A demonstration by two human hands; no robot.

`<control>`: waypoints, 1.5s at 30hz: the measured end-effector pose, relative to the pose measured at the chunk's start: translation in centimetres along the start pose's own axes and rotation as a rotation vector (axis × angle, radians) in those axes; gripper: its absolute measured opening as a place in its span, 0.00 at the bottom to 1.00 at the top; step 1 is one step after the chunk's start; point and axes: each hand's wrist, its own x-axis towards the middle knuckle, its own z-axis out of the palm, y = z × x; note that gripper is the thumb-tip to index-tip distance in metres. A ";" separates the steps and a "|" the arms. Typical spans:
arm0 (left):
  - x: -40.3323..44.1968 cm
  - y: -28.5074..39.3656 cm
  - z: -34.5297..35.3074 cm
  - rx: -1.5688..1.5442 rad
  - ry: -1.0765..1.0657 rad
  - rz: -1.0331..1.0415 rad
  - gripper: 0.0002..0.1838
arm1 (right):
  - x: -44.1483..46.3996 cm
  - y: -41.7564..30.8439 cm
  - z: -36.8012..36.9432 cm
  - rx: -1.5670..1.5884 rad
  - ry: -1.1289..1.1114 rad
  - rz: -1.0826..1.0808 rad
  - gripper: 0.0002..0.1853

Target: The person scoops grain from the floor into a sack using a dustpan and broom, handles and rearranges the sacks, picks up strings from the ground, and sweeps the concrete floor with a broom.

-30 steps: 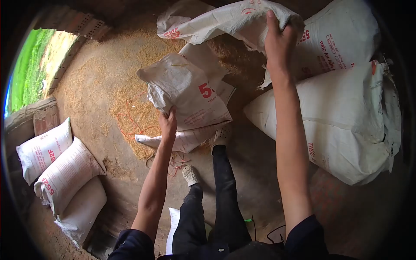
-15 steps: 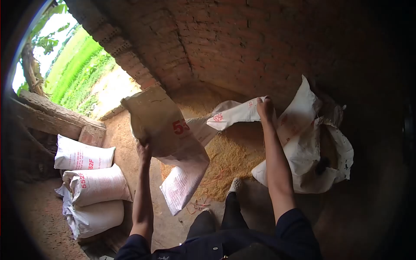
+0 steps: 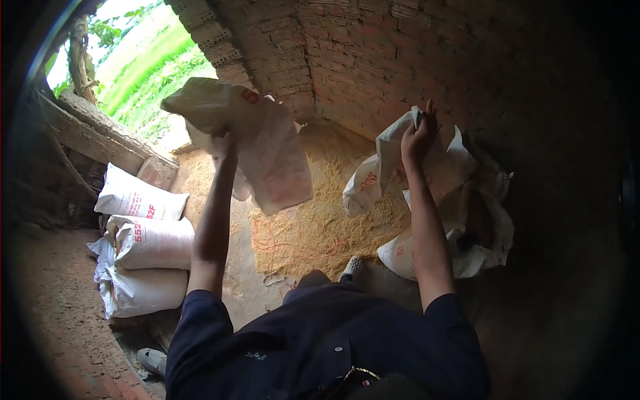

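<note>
My left hand (image 3: 225, 148) is closed around a white woven sack (image 3: 277, 160) with red print. That sack hangs limp over the yellowish grain-like material (image 3: 320, 233) on the floor, its upper end folded to the left. In my right hand (image 3: 419, 139) I grip a second white sack (image 3: 365, 183), raised and drooping to the left, with red print near its lower end. A gap separates the two sacks. Some fingers of my right hand are stretched upward, and my left fingers are partly hidden by the cloth.
Several filled white sacks (image 3: 157, 243) are stacked at left. More crumpled sacks (image 3: 490, 233) lie at right, beyond my right forearm. A brick wall (image 3: 400, 60) rises at the back. An opening at upper left shows a green field (image 3: 150, 60). My shoe (image 3: 351, 268) is at the material's edge.
Both hands have risen. The left sack has swung up and left, and the sacks, overlapping before, now hang apart. More of the yellowish material shows. The whole view has shifted.
</note>
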 end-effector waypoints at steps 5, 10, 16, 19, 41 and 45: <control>-2.1 -1.8 -0.1 0.613 -0.062 -0.139 0.23 | -4.2 5.1 2.1 -0.136 -0.681 0.304 0.12; -2.1 1.2 1.2 0.376 -0.013 0.120 0.23 | 1.1 -2.5 -2.5 0.018 -0.252 0.394 0.11; -2.1 -4.6 2.0 0.778 -0.143 0.061 0.23 | -1.2 -4.4 -0.2 -0.253 -0.583 0.263 0.12; -6.7 -4.2 3.8 0.589 -0.252 0.120 0.25 | -3.3 -7.2 0.1 0.066 -0.767 0.256 0.13; -22.6 7.2 -26.2 0.214 0.240 0.132 0.16 | -14.5 -41.2 -7.5 0.993 -1.494 -0.143 0.21; -24.6 8.4 -36.3 0.383 0.514 0.277 0.19 | -17.2 -40.8 -7.2 1.051 -1.664 -0.210 0.22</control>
